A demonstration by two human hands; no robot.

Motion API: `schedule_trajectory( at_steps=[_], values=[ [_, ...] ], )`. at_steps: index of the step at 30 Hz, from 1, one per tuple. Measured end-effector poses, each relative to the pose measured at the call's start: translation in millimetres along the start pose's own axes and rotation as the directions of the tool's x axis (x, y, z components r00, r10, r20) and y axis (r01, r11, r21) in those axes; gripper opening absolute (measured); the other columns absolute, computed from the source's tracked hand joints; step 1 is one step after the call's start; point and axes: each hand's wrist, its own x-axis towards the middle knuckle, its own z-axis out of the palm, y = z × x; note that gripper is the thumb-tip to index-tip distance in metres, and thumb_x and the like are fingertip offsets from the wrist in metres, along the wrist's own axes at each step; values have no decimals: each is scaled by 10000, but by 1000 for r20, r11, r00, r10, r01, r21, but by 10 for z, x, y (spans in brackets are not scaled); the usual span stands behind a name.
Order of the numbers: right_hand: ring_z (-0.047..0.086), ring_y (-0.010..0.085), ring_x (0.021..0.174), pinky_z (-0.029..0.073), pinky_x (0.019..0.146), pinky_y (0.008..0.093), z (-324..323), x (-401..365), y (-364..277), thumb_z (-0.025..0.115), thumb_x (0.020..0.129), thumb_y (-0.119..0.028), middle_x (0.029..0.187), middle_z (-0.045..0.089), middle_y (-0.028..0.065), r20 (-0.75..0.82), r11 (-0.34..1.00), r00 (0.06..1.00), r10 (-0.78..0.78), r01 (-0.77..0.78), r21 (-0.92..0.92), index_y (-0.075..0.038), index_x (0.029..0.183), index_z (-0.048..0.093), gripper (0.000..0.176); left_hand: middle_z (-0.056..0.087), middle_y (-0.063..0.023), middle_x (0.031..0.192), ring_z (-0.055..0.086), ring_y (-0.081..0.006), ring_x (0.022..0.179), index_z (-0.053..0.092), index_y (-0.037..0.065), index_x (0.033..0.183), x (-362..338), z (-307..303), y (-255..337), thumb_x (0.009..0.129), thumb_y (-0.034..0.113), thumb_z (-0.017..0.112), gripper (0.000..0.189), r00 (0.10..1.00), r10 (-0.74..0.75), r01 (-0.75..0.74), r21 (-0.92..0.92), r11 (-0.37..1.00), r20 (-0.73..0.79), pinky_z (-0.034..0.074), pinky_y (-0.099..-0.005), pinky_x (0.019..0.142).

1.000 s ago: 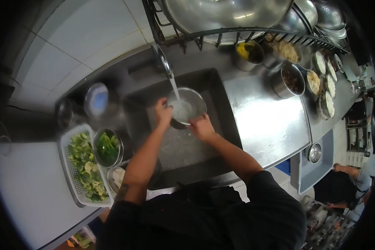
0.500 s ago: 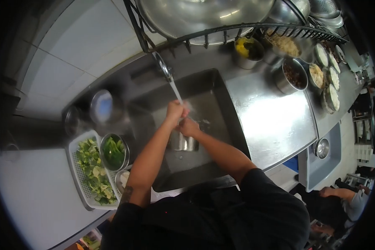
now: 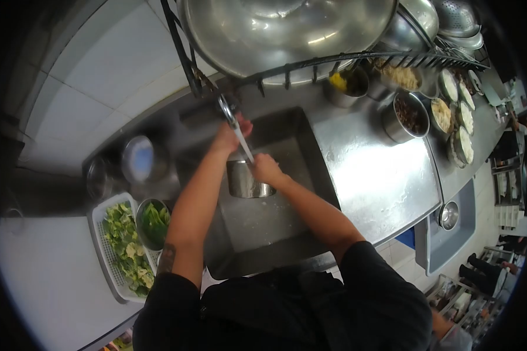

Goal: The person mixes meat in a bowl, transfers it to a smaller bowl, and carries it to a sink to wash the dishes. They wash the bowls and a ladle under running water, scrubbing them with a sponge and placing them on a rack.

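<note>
Over the sink [image 3: 249,228], my right hand [image 3: 266,169] grips the rim of a shiny metal container [image 3: 246,180]. Water runs from the faucet [image 3: 227,111] in a stream that comes down beside that hand, at the container. My left hand [image 3: 229,137] is up by the faucet, partly behind the spout and the stream. Its fingers look stretched out, with nothing visible in them.
A white basket [image 3: 102,245] of leafy greens and a bowl of green vegetables [image 3: 153,222] stand left of the sink. At right, a metal pot [image 3: 405,120] holds dark food. A black rack [image 3: 316,64] with large metal bowls hangs above the back.
My left hand has moved from the container up to the faucet. My right hand stays on the container, which has shifted slightly left and up in view.
</note>
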Motion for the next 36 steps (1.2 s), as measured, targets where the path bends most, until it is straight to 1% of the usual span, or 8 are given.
schedule_trajectory(
  at_steps=[4, 7, 10, 16, 22, 27, 31, 36],
  values=[
    [631, 376, 836, 480, 766, 438, -8, -324, -255, 646, 800, -210, 806, 666, 170, -36, 929, 940, -340, 329, -171, -74, 826, 674, 141, 607, -139, 917, 639, -283, 863, 558, 37, 980, 398, -29, 98, 936, 272, 596, 242, 1000, 9, -4, -399, 917, 11, 575, -426, 798],
    [646, 316, 893, 455, 838, 503, 23, -582, 77, 604, 866, -229, 834, 686, 123, -38, 967, 998, -54, 62, 248, -99, 893, 680, 153, 585, -171, 959, 621, -313, 953, 533, -35, 980, 868, -174, 165, 929, 193, 561, 236, 936, 295, -239, -267, 934, 192, 555, -427, 880],
    [527, 339, 1211, 378, 1017, 569, 225, -830, 1092, 456, 962, -347, 1279, 577, 163, 372, 191, 911, 177, -402, 895, -128, 1298, 546, 411, 640, -121, 870, 661, -244, 903, 595, -29, 908, 341, 29, 163, 935, 144, 521, 190, 958, 233, -218, -101, 971, 170, 554, -359, 798],
    [144, 419, 1444, 156, 1086, 696, -134, -1965, 990, 266, 968, -533, 1590, 139, 131, 645, -437, 665, 376, -487, 756, -199, 1521, 206, 648, 663, -49, 1010, 616, -144, 944, 645, 56, 1088, -1122, -272, -855, 910, 225, 637, 246, 986, -2, -100, 593, 799, 169, 501, -338, 796],
    [244, 409, 1416, 177, 1100, 664, -214, -2173, 880, 286, 919, -654, 1554, 275, 109, 603, -142, 797, 36, -593, 793, -197, 1495, 296, 735, 522, -156, 1367, 534, -285, 1202, 485, 54, 1383, -2515, -809, -2154, 951, 489, 510, 614, 909, 72, 65, 311, 948, -411, 418, -387, 994],
    [313, 346, 1398, 218, 1094, 664, 62, -1995, 1075, 308, 918, -643, 1518, 362, 45, 544, 342, 839, -31, -502, 794, -206, 1464, 351, 701, 563, -111, 1309, 560, -245, 1136, 482, 75, 1393, -3191, -797, -2225, 949, 517, 505, 627, 982, -39, 43, 18, 999, -184, 454, -383, 913],
    [358, 344, 1361, 330, 1049, 623, 321, -1745, 901, 400, 909, -596, 1472, 412, 71, 596, -253, 791, -135, -610, 751, -182, 1401, 440, 644, 621, -54, 1216, 573, -198, 1082, 508, 102, 1377, -3519, -883, -2130, 933, 504, 558, 601, 983, 120, -108, 92, 990, -135, 479, -352, 825],
    [428, 369, 1271, 375, 1022, 609, 482, -2226, -375, 521, 887, -493, 1387, 481, 119, 445, -98, 895, -34, -446, 890, -127, 1361, 482, 601, 656, -22, 1105, 585, -124, 920, 597, 94, 1278, -4016, -1346, -2229, 915, 424, 620, 492, 946, 228, -220, 60, 974, -230, 476, -296, 748]
  ],
)
